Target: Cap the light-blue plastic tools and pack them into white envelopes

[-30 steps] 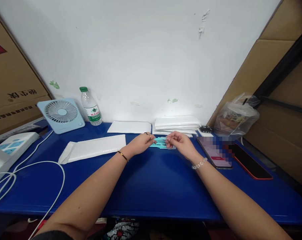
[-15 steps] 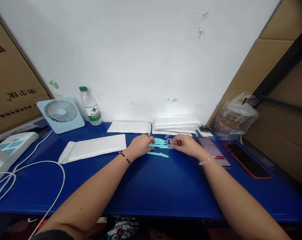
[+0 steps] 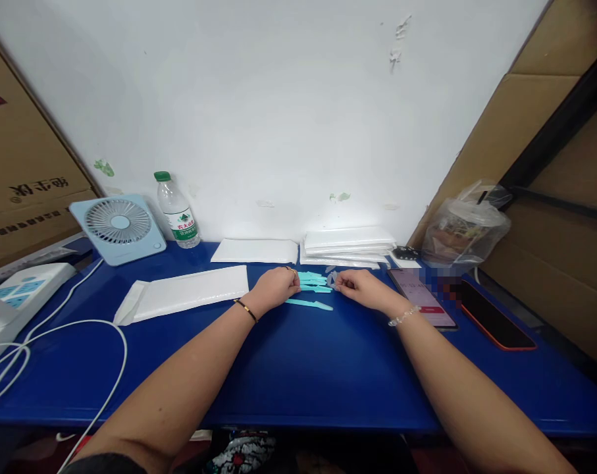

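Note:
My left hand (image 3: 276, 286) rests on the blue table (image 3: 298, 368), fingers curled, pinching the left ends of a small bundle of teal plastic strips (image 3: 314, 282). My right hand (image 3: 360, 287) is curled at the bundle's right end, fingertips closed on a small clear piece (image 3: 332, 279) that I cannot make out. One loose teal strip (image 3: 309, 303) lies on the table just in front of both hands.
A white padded envelope (image 3: 184, 295) lies left of my hands, another (image 3: 256, 251) and a stack of them (image 3: 347, 245) sit by the wall. Two phones (image 3: 421, 296) (image 3: 495, 315), a plastic bag (image 3: 463, 227), a fan (image 3: 118, 224), a water bottle (image 3: 176, 210) and a power strip (image 3: 12, 296) with white cables are around.
Both hands lowered to the table. One teal strip dropped out of the bundle and now lies in front of the hands. My right hand shifted slightly right.

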`<state>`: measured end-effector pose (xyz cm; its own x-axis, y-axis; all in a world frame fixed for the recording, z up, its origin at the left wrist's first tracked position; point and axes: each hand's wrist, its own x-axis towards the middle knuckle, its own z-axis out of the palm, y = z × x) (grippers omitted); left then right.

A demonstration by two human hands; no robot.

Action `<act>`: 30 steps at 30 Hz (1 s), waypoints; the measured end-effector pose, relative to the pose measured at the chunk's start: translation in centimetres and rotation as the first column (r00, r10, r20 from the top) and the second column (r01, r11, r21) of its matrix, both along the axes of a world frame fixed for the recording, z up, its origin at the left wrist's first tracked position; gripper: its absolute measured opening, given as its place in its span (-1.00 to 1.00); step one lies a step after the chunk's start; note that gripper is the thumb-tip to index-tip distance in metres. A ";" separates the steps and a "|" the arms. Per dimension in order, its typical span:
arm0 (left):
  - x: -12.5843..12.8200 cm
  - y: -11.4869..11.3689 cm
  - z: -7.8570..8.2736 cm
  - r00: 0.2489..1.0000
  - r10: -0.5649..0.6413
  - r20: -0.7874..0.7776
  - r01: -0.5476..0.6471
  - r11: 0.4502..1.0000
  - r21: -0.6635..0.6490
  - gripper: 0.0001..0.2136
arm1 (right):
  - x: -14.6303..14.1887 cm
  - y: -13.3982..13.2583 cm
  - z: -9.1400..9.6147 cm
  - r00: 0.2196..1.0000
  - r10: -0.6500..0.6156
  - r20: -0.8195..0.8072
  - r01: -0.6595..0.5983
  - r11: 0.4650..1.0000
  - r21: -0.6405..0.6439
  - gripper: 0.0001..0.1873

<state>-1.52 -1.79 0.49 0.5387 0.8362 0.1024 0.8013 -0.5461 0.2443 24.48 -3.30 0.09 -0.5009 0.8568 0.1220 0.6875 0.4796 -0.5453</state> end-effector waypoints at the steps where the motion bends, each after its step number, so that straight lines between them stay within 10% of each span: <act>1: 0.0 0.1 0.0 1.000 -0.002 0.005 0.002 1.000 -0.003 -0.90 | 0.0 0.0 -0.1 1.000 0.006 -0.006 -0.006 1.000 0.000 -0.85; 15: 0.5 -0.6 0.5 0.991 -0.122 0.060 0.126 0.991 -0.054 -0.88 | -1.4 -1.4 1.4 0.993 0.118 0.009 -0.118 0.993 -0.024 -0.82; 23: -0.4 0.2 0.3 0.997 -0.072 -0.034 0.076 0.990 0.121 -0.82 | 1.9 0.4 1.2 0.990 -0.135 0.038 0.129 0.982 0.140 -0.87; 30: -0.4 0.5 0.2 0.989 -0.108 -0.102 0.123 0.981 0.152 -0.86 | 0.5 0.7 -0.2 0.996 0.001 0.084 -0.015 0.985 0.170 -0.89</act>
<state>-1.93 -1.29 0.66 0.6438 0.7455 0.1725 0.7460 -0.6617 0.0752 25.01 -2.57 -0.10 -0.5222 0.8229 0.2237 0.7228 0.5664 -0.3959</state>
